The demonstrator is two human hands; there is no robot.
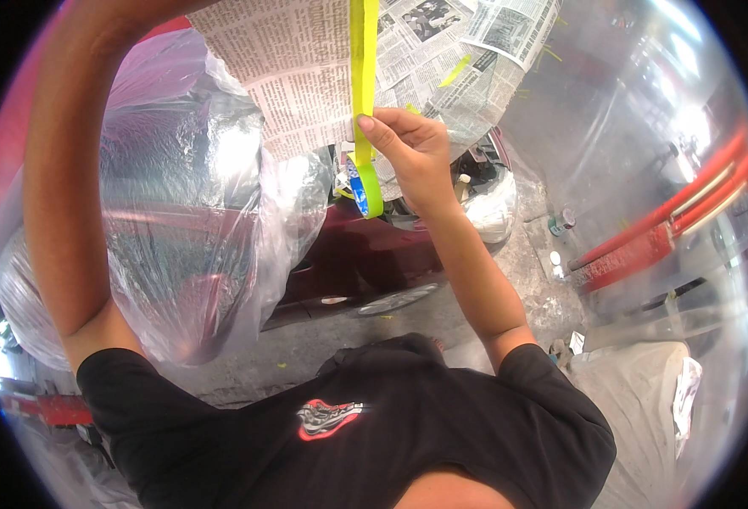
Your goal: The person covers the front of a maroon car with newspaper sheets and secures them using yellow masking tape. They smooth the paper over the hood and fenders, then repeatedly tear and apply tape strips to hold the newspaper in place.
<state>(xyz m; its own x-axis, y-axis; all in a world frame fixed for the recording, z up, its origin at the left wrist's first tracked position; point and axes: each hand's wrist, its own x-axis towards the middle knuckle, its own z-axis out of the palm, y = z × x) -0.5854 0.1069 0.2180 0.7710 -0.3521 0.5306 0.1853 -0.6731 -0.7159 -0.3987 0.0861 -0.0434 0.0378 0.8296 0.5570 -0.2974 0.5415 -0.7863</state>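
Note:
My right hand (421, 153) is closed, thumb and fingers pinching a strip of yellow-green masking tape (364, 59) along the right edge of a newspaper sheet (285, 76). Below the pinch hangs the tape roll (374, 193), with blue showing on its inside. My left arm (64, 187) arches up the left side and leaves at the top, so the left hand is out of sight. Behind the strip, more newspaper (476, 93) with short bits of the same tape covers part of a dark red car (365, 250).
Clear plastic sheeting (196, 170) drapes the car on the left. A headlight-like clear part (491, 204) shows under the newspaper. To the right are a small can (562, 222) on the concrete floor (539, 276), a red bar (637, 254) and a pale cover (637, 399).

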